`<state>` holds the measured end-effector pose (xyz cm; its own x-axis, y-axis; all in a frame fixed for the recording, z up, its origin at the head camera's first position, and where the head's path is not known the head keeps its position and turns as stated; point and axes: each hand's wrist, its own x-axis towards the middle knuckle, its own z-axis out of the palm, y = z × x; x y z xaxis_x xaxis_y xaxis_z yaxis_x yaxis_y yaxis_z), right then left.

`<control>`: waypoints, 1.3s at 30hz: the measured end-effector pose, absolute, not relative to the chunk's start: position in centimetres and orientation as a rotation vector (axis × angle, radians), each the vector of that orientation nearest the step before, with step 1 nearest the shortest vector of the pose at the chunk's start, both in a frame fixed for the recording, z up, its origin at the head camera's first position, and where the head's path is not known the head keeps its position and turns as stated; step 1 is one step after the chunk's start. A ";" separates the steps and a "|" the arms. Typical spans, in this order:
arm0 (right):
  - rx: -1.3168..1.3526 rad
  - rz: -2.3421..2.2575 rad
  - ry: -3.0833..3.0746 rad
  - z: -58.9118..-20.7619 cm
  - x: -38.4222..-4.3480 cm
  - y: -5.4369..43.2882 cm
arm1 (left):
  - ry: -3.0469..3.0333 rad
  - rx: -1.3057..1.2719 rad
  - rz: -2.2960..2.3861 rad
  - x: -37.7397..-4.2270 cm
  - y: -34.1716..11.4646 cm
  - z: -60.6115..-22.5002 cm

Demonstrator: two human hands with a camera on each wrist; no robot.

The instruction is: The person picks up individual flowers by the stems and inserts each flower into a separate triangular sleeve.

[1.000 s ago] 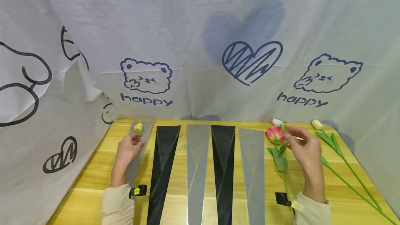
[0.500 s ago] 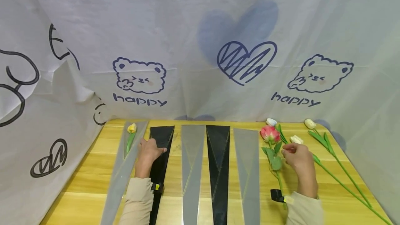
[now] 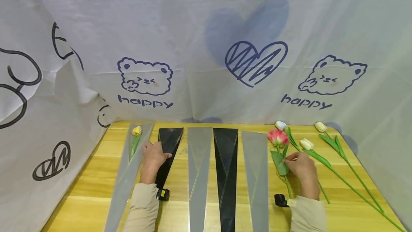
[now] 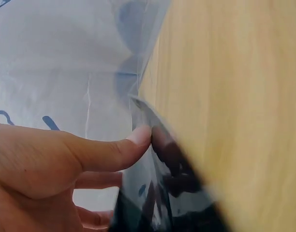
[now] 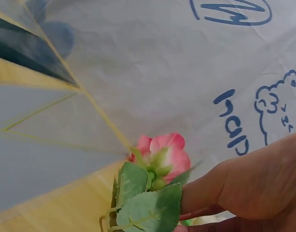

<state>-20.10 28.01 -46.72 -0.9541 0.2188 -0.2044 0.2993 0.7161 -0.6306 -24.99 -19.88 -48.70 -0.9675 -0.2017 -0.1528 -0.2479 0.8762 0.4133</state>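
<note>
My left hand (image 3: 154, 156) is at the upper left edge of a black flower sleeve (image 3: 172, 137), which lies flat on the table. In the left wrist view its thumb (image 4: 136, 140) presses on the edge of the glossy black film, with the other fingers behind. Over on the right, my right hand (image 3: 304, 171) pinches a pink rose (image 3: 278, 138) by its leafy stem, just below the bloom. The right wrist view shows the rose's bloom (image 5: 165, 157) from behind; a broad green leaf hides the fingertips.
A yellow tulip (image 3: 136, 130) lies in the grey sleeve (image 3: 123, 182) at far left. Another grey sleeve (image 3: 199, 142), a black one (image 3: 226, 146) and a third grey one (image 3: 255, 153) lie between my hands. White tulips (image 3: 307, 144) lie at the right; a printed cloth (image 3: 199, 92) stands behind.
My left hand has left the yellow tulip and moved right onto the black sleeve, whose top has shifted slightly right. My right hand has moved from beside the rose's bloom down to its stem.
</note>
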 end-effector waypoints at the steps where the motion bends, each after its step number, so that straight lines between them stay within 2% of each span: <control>1: 0.421 -1.057 2.796 -46.8 -20.1 28.0 | 2.945 -0.341 0.690 -25.0 -19.9 -48.7; 11: 0.371 -1.015 2.786 -47.3 -20.4 27.4 | 2.975 -0.208 0.932 -25.4 -21.0 -48.8; 19: 0.391 -1.162 2.702 -47.5 -20.6 26.8 | 2.612 -0.186 1.669 -25.7 -21.9 -48.0; 27: 0.472 -1.444 2.508 -47.3 -20.6 27.1 | 2.262 -0.127 2.079 -25.8 -22.3 -47.2; 39: 0.374 -1.966 2.431 -44.4 -20.0 26.7 | 2.093 0.049 2.120 -25.5 -22.4 -46.5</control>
